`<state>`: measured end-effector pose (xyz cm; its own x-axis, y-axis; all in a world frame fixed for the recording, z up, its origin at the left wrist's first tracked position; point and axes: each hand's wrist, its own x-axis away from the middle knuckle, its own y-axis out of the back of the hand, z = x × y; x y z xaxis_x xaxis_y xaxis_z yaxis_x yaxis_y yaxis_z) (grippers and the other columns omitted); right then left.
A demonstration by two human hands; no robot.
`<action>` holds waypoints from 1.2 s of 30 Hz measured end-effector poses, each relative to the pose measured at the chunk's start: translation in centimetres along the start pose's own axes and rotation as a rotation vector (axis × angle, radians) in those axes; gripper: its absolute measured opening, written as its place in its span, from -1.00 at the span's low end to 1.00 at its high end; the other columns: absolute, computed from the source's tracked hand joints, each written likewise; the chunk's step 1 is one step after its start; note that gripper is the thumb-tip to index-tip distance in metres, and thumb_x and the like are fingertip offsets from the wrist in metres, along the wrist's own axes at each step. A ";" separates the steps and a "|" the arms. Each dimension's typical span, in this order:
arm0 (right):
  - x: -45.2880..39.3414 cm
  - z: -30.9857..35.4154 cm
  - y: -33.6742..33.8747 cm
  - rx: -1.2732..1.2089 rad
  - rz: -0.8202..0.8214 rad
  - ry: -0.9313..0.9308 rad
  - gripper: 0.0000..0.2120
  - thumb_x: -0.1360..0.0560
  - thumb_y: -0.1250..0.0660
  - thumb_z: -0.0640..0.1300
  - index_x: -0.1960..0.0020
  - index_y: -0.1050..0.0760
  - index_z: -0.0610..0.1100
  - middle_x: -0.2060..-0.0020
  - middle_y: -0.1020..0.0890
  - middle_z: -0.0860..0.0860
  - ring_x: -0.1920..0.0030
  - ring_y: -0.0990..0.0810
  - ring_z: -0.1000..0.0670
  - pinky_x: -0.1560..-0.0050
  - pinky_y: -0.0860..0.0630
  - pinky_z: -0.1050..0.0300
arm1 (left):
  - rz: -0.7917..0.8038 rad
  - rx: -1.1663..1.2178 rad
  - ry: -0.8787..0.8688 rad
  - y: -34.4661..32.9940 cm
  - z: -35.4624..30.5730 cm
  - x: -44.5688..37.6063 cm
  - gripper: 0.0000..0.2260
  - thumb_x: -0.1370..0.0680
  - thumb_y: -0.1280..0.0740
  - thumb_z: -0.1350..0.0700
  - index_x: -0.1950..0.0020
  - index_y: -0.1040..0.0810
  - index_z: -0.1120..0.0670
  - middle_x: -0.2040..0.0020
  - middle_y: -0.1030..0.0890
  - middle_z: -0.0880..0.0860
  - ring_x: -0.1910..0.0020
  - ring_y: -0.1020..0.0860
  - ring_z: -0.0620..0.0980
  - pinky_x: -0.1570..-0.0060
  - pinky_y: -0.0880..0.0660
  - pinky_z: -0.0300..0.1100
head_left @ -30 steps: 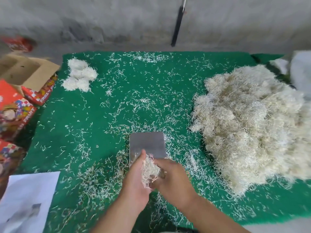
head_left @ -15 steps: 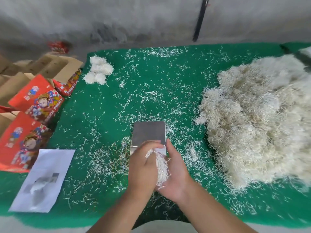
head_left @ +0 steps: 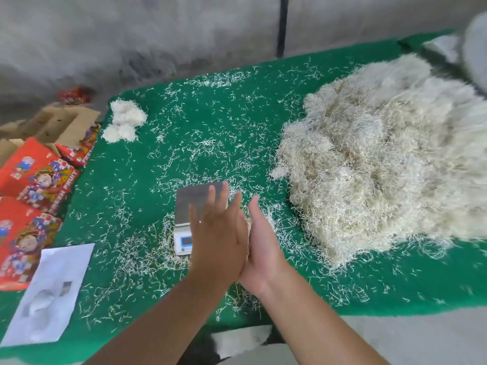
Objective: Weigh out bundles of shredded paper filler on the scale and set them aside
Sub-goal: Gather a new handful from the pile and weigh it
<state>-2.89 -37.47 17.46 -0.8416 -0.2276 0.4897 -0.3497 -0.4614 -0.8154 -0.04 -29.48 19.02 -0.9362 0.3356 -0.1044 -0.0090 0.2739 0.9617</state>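
Observation:
My left hand (head_left: 218, 238) and my right hand (head_left: 263, 246) press palm to palm with straight fingers, just above the near right corner of the scale. The small bundle of shredded paper is squeezed between the palms and almost wholly hidden. The scale (head_left: 196, 201) has a bare steel plate and a blue display facing me, and it stands on the green mat (head_left: 147, 196). A large pile of shredded paper filler (head_left: 382, 167) lies to the right. A few small rolled bundles (head_left: 123, 125) sit together at the mat's far left corner.
Loose shreds are scattered all over the mat. Red printed fruit boxes (head_left: 34, 180) and open cardboard boxes (head_left: 58, 122) line the left edge. A white sheet (head_left: 50, 293) lies at the near left. A grey wall with a black strap (head_left: 282, 25) rises behind.
My hands have gone from cupping and kneading the bundle with curled fingers to flat palms pressed together over it. The view has tilted and swung left, showing more boxes.

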 end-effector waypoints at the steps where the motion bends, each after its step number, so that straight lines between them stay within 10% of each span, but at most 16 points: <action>1: 0.1 0.4 0.0 0.018 -0.007 0.032 -0.31 -0.52 -0.23 0.54 -0.33 -0.68 0.06 -0.36 -0.66 -0.02 -0.35 -0.64 -0.06 -0.42 -0.48 -0.12 | -0.032 0.024 -0.003 -0.1 -0.5 -0.4 -0.43 -0.66 0.20 0.00 -0.64 -0.23 -0.04 -0.68 -0.15 0.07 -0.67 -0.04 0.11 -0.58 -0.06 0.28; 6: 0.8 2.4 -1.4 0.093 -0.056 0.184 -0.36 -0.66 -0.23 0.32 -0.49 -0.52 -0.15 -0.33 -0.66 -0.11 -0.33 -0.65 -0.12 -0.26 -0.56 -0.09 | -0.150 0.418 -0.020 0.2 -2.6 -0.9 -0.46 -0.69 -0.05 0.14 -0.64 -0.17 -0.25 -0.68 -0.03 -0.11 -0.65 -0.03 -0.08 -0.62 -0.03 0.07; 9: 1.0 3.9 -1.2 0.198 -0.182 0.240 -0.54 -0.69 -0.29 0.16 -0.23 -0.62 -0.24 0.01 -0.74 -0.13 0.05 -0.74 -0.11 0.11 -0.62 0.01 | 0.035 1.023 0.246 1.3 -3.5 -0.4 -0.58 -0.72 -0.19 0.03 -0.52 -0.33 -0.38 -0.53 -0.31 -0.26 -0.43 -0.30 -0.41 -0.51 -0.22 -0.06; 12: 1.8 6.0 -0.5 0.269 -0.240 0.311 -0.63 -0.68 -0.32 0.10 0.11 -0.52 -0.18 0.36 -0.55 -0.05 0.45 -0.48 -0.05 0.42 -0.44 0.08 | 0.416 1.561 0.743 1.7 -2.4 -0.2 -0.65 -0.68 -0.24 -0.19 -0.43 -0.48 -0.12 -0.43 -0.53 0.04 -0.29 -0.57 -0.04 -0.33 -0.45 0.28; 15: 2.6 6.9 0.2 0.349 -0.241 0.408 -0.58 -0.66 -0.32 0.16 0.22 -0.50 -0.11 0.39 -0.50 -0.05 0.46 -0.44 -0.04 0.38 -0.44 0.05 | 0.824 1.849 0.882 2.0 -0.6 -0.1 -0.39 -0.60 -0.28 -0.31 -0.26 -0.47 0.24 -0.16 -0.65 0.40 -0.08 -0.68 0.35 -0.17 -0.52 0.45; 18: 2.7 5.5 0.3 0.666 -0.274 0.479 -0.45 -0.63 -0.19 0.39 -0.06 -0.65 -0.08 0.13 -0.74 -0.15 0.16 -0.77 -0.05 0.07 -0.72 -0.12 | 0.887 1.821 0.703 2.3 -0.1 0.4 -0.50 -0.60 -0.44 -0.14 -0.31 -0.45 0.21 -0.19 -0.66 0.33 -0.16 -0.66 0.35 -0.15 -0.58 0.31; 20: 2.4 4.0 0.5 0.888 -0.236 0.441 -0.25 -0.54 -0.05 0.57 -0.40 -0.54 0.05 -0.33 -0.63 0.11 -0.29 -0.60 0.15 -0.36 -0.51 -0.14 | 0.796 1.714 0.617 1.7 0.1 0.6 -0.52 -0.59 -0.47 0.09 -0.45 -0.42 0.20 -0.42 -0.51 0.26 -0.25 -0.63 0.31 -0.22 -0.58 0.25; 23: 1.8 3.0 1.1 1.017 -0.136 0.332 -0.19 -0.53 0.03 0.59 -0.57 -0.38 0.13 -0.45 -0.45 0.27 -0.41 -0.40 0.20 -0.49 -0.27 0.00 | 0.602 1.535 0.709 0.2 1.3 0.9 -0.31 -0.52 -0.50 0.18 -0.57 -0.27 0.29 -0.52 -0.36 0.29 -0.13 -0.70 0.19 -0.33 -0.53 0.17; 27: 0.6 3.1 3.0 1.138 -0.050 0.210 -0.59 -0.59 -0.27 0.34 -0.41 -0.43 0.30 -0.34 -0.53 0.32 -0.26 -0.55 0.23 -0.45 -0.48 -0.04 | 0.406 1.559 0.959 -1.1 4.7 1.1 -0.36 -0.52 -0.53 0.07 -0.53 -0.38 0.17 -0.36 -0.47 0.26 0.07 -0.73 -0.02 0.35 -0.55 -0.35; 31: -1.3 2.3 4.7 1.200 -0.021 0.116 -0.38 -0.50 -0.54 0.06 -0.50 -0.42 0.22 -0.33 -0.45 0.26 -0.20 -0.60 0.20 -0.21 -0.61 0.19 | 0.519 1.395 0.842 -2.3 8.3 2.1 -0.43 -0.56 -0.51 0.02 -0.52 -0.44 0.12 -0.21 -0.59 0.16 0.08 -0.72 0.03 0.13 -0.66 -0.17; 36: -5.2 0.6 5.2 1.134 -0.087 0.060 -0.64 -0.50 -0.54 -0.11 -0.23 -0.58 0.18 -0.20 -0.60 0.05 -0.10 -0.69 -0.02 0.00 -0.65 0.19 | 0.634 1.303 0.803 -1.5 12.0 4.6 -0.44 -0.51 -0.48 -0.19 -0.42 -0.43 -0.02 -0.29 -0.57 0.14 -0.12 -0.71 0.19 -0.02 -0.67 0.11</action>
<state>-0.05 -39.20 10.81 -0.8617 -0.1298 0.4906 0.1404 -0.9900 -0.0154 -0.06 -17.53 14.10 -0.6106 0.2741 0.7430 0.3144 0.9450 -0.0902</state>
